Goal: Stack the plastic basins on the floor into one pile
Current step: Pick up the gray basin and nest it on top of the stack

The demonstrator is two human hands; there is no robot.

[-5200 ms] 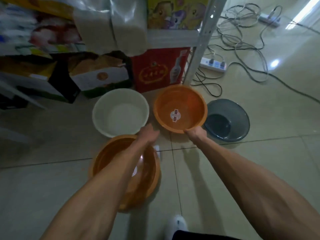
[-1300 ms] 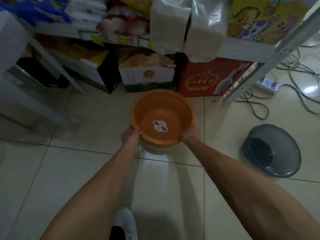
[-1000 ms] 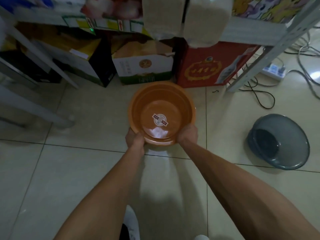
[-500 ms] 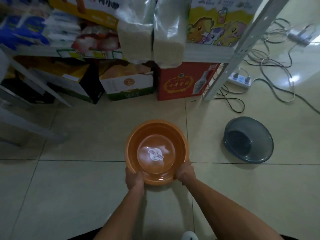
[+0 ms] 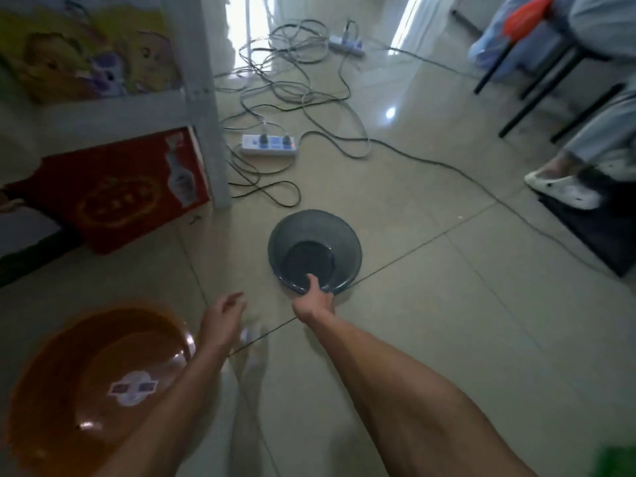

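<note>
Gripping the near rim of the grey basin (image 5: 315,251) on the floor, the right hand (image 5: 314,297) is clamped; the left hand (image 5: 223,318) hangs open beside the orange basin (image 5: 93,376). A one-sided lift risks tipping.

Grey basin (image 5: 315,251) – darker base, orange basin (image 5: 93,383) – white-and-red sticker, red box (image 5: 117,191), beige floor tiles (image 5: 447,304)
</note>
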